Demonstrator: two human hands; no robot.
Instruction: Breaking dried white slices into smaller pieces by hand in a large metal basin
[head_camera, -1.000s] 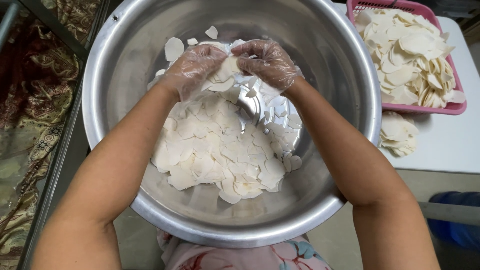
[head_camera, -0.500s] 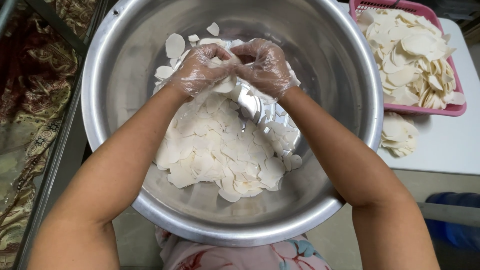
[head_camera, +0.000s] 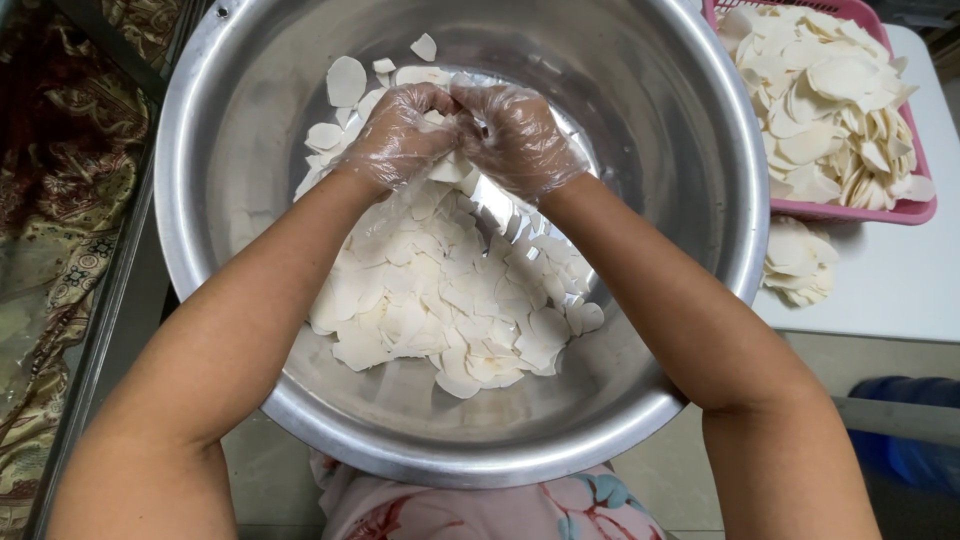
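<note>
Since a second ago both hands have drawn together over the far side of the big round steel bowl (head_camera: 690, 330). The left hand (head_camera: 400, 135) and right hand (head_camera: 520, 135), in thin clear plastic gloves, have their fingers curled shut on a clump of thin white slices (head_camera: 440, 290). Squeezed too hard, the slices might snap; some could slip out and scatter.

Slices (head_camera: 440, 290) in bowl (head_camera: 250, 200) (basket (head_camera: 900, 212) right).
</note>
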